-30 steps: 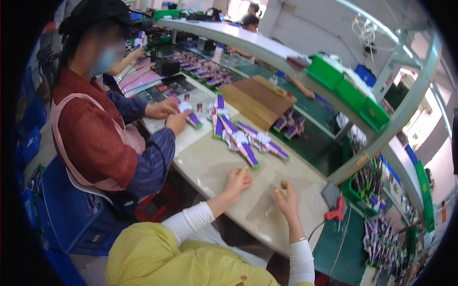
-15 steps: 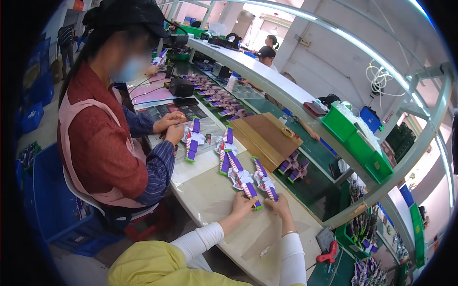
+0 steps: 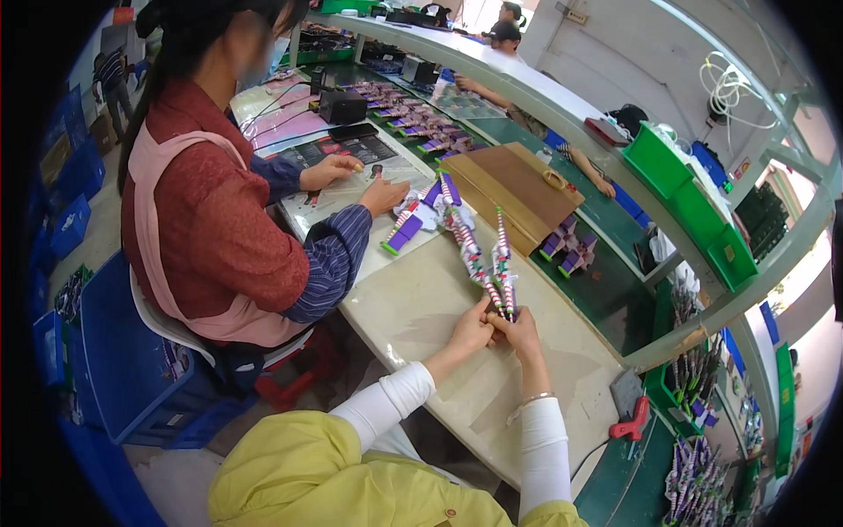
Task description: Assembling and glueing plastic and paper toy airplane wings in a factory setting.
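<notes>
Two long, narrow plastic pieces, white with red stripes and touches of green and purple, stand out edge-on from my hands over the pale tabletop. The left striped piece has its near end in the closed fingers of my left hand. My right hand pinches the near end of the right striped piece. My hands almost touch, with the near ends close together. Beyond the left piece lie similar purple-and-white pieces with green tips, close to a co-worker's hand.
A co-worker in a pink apron sits at my left. A brown cardboard box lies beyond the pieces. At the right rest a red glue gun and a grey block. Green bins line the raised shelf.
Both pieces have turned from flat to edge-on, and my hands have drawn together. The co-worker's hands have come apart, with the piece there now lying on the table. The view has shifted slightly.
</notes>
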A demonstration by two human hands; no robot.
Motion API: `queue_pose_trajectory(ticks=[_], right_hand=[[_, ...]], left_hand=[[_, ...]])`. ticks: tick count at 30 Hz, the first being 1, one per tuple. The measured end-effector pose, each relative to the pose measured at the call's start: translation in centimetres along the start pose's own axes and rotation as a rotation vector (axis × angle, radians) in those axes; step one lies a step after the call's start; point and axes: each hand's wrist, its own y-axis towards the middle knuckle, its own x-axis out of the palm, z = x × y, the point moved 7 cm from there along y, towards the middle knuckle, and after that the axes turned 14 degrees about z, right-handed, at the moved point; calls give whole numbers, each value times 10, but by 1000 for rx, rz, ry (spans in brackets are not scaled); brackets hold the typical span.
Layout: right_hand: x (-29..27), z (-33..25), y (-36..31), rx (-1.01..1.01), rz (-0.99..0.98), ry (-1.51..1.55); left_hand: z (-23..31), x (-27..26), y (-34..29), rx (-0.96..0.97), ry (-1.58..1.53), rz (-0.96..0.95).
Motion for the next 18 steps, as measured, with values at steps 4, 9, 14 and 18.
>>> queue_pose_trajectory(ticks=[4, 9, 14, 18], right_hand=[[8, -13, -9, 25, -108, 47], [-2, 11, 1, 123, 1, 505], [-6, -28, 8, -192, 232, 269], [19, -51, 56, -303, 278, 25]], left_hand=[[4, -6, 0, 211, 246, -74], [39, -3, -8, 539, 251, -93], [135, -97, 8, 884, 829, 555], [144, -156, 49, 747, 997, 675]])
